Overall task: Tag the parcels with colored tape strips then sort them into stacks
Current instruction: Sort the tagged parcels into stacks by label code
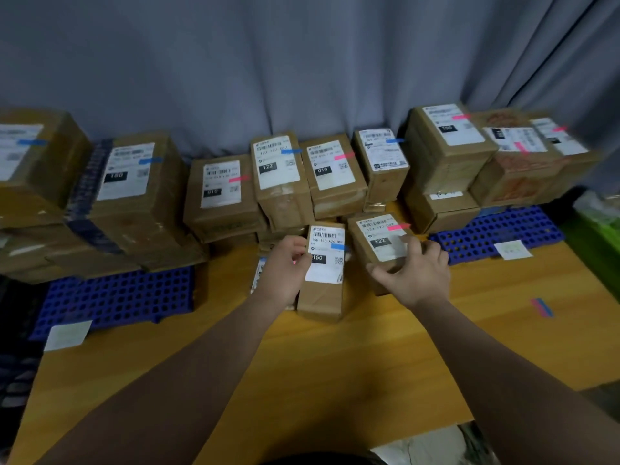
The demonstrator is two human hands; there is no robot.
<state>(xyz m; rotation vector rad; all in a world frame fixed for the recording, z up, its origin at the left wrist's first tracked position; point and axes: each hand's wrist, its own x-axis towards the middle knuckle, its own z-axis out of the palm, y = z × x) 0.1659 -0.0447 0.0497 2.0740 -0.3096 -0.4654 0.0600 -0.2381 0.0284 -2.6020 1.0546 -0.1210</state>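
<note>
Left grip point(285, 270) holds blue-taped parcel point(324, 293), right grip point(416, 273) pink-taped parcel point(377, 238); wooden table point(335, 364), grey curtain point(268, 62).

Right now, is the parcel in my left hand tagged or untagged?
Tagged: a blue strip sits on the label of the parcel the left hand holds.

The small brown cardboard parcel with blue tape point(323, 273) has a white label reading "150 150" and a black-boxed "150". The brown cardboard parcel with pink tape point(375, 243) reads "122". Behind them, the left brown box point(219, 193) reads "010", the middle brown box point(280, 176) "122", and the right brown box point(330, 172) "010".
</note>
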